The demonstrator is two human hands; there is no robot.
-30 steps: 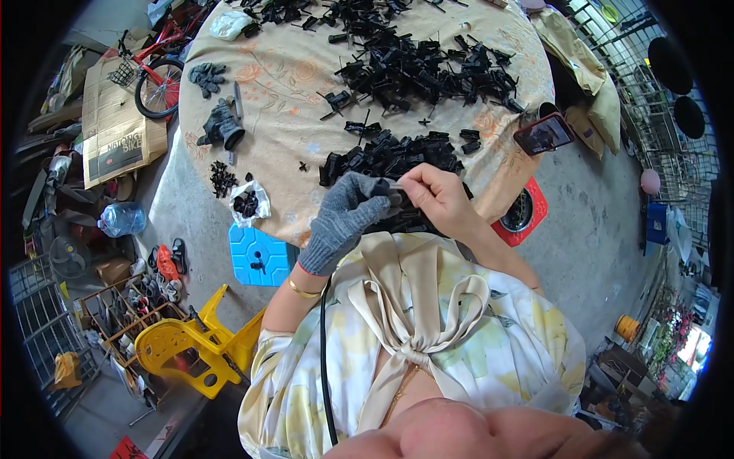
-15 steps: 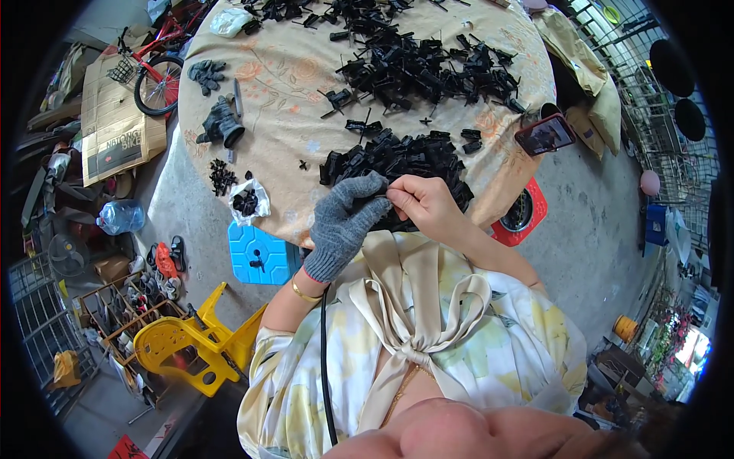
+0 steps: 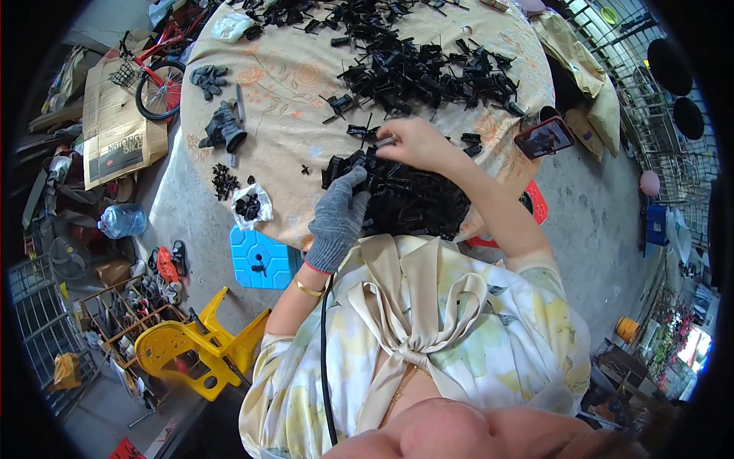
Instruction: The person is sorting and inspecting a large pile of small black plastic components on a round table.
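My left hand (image 3: 339, 216), in a grey knitted glove, rests at the left edge of a heap of black plastic parts (image 3: 417, 197). Its fingers are closed together against the parts; what lies between them is hidden. Above the far side of this heap, my bare right hand (image 3: 417, 144) is closed on a short, thin grey tool (image 3: 387, 141) whose kind I cannot make out. Farther back on the table lies a second, looser spread of black plastic parts (image 3: 413, 73) with thin arms sticking out.
The round table has a floral cloth (image 3: 283, 145). On its left lie dark gloves (image 3: 223, 127), a slim grey stick (image 3: 240, 102) and small black bits on white plastic (image 3: 251, 206). A phone (image 3: 544, 138) stands at the right edge. Blue (image 3: 264, 258) and yellow (image 3: 187, 348) stools stand left.
My hands have come apart. The right hand has moved up and away over the far side of the near heap; the left has turned and lowered slightly beside the heap.
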